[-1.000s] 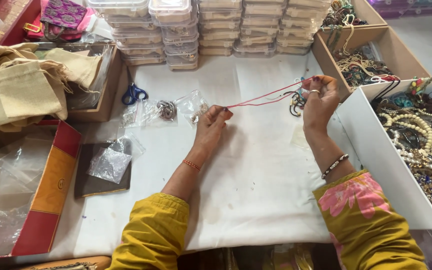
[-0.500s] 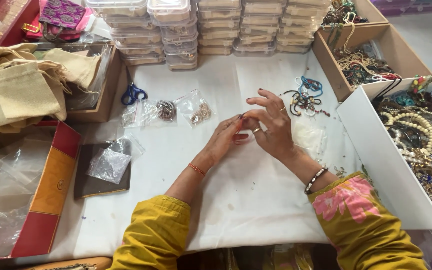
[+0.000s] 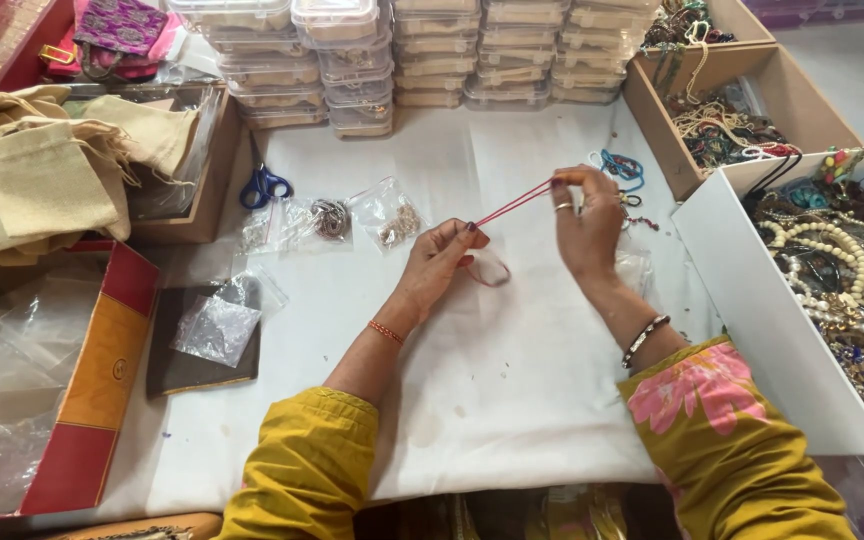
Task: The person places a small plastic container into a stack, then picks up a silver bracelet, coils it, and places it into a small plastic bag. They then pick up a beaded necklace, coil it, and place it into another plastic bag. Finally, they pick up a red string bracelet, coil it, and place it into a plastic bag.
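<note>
Centre of frame, over a white table cloth (image 3: pixel 512 400). Both hands work one thin red cord (image 3: pixel 512 203).

Left hand (image 3: pixel 442 262): fingers pinched shut on the lower end of the cord, at centre frame. A small loop of the same cord hangs just right of this hand, lying on or near the cloth; cannot tell which.

Right hand (image 3: pixel 584 222): thumb and forefinger closed on the upper end of the cord, upper right of centre. Ring on one finger, bangle at the wrist.

Key relation: the cord runs taut between the two pinches, long axis slanting from lower left to upper right. Right hand sits higher in the frame and further right; left hand is lower and nearer the loop. Hands near each other, not touching.

Around them:
- Blue cord bundle (image 3: pixel 620 166) just beyond the right hand, toward upper right.
- Small clear bags (image 3: pixel 388 217) of metal findings left of the left hand; blue-handled scissors (image 3: pixel 264 186) further left.
- Stacked clear plastic boxes (image 3: pixel 382 55) along the top edge.
- White box (image 3: pixel 752 300) of beaded necklaces at right; wooden trays (image 3: pixel 667 135) of jewellery at upper right.
- Cloth drawstring pouches (image 3: pixel 42 180) at upper left; a red and orange box (image 3: pixel 102 370) of clear plastic bags at lower left.
</note>
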